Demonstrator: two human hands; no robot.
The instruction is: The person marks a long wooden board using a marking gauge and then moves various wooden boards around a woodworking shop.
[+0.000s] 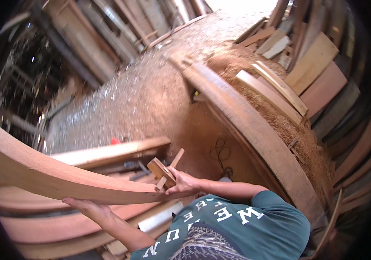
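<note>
Up close, steadies a long curved plank (42, 177) with both hands. Lays the left hand (86, 207) open against the plank's lower edge, palm up, fingers stretched out and curled around nothing. Clamps the right hand (184, 184) shut around a small wooden tool (161, 171), a block with a thin stick through it, and holds it against the plank's right end, just above the upper edge. Cannot tell whether the block grips the plank or only rests on it.

Sweeps the plank in an arc from the far left of the view down to the middle, above a stack of other curved boards (55, 227) of the same reddish wood. Shows a straight pale plank (107, 152) lying just behind the arc, with a small red object (115, 141) beside its upper edge. Shows a white strip (159, 219) between the stack and a teal shirt (246, 225) with pale lettering at the lower edge.

Beyond the hands, looks onto a floor (151, 95) covered in sawdust and shavings. Crosses it on the right with a large curved beam (254, 130), well apart from the held plank. Rests two light slats (272, 89) on the sawdust just past the beam. Leaves a looped black cord (221, 151) on the floor between beam and hands. Leans assorted planks (315, 60) along the upper right.
</note>
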